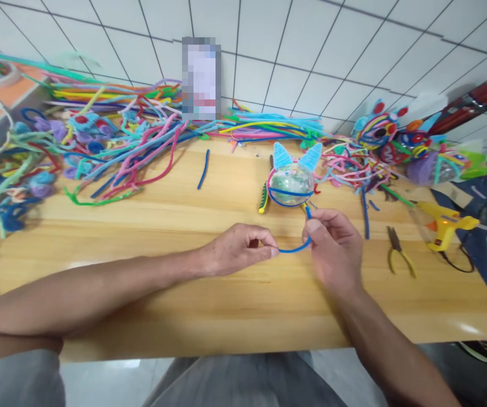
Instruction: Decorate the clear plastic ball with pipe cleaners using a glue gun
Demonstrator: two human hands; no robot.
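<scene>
A blue pipe cleaner (293,250) curves between my two hands above the wooden table. My left hand (243,247) pinches one end between thumb and forefinger. Farther along, where the stem bends upward, my right hand (334,243) grips it with the thumb pressed on top. Just beyond my right hand sits a clear round ornament (291,183) with two light blue pointed ears, a pink edge and a blue band across it. Partly behind it lies a tool with a green and yellow handle (263,198).
Colourful pipe cleaners (142,130) are heaped at the left and along the tiled wall. A phone-like, blurred panel (201,79) leans there. At right are pliers (399,251), a yellow glue gun (449,223) and decorated ornaments (379,130). A short blue piece (203,169) lies mid-table.
</scene>
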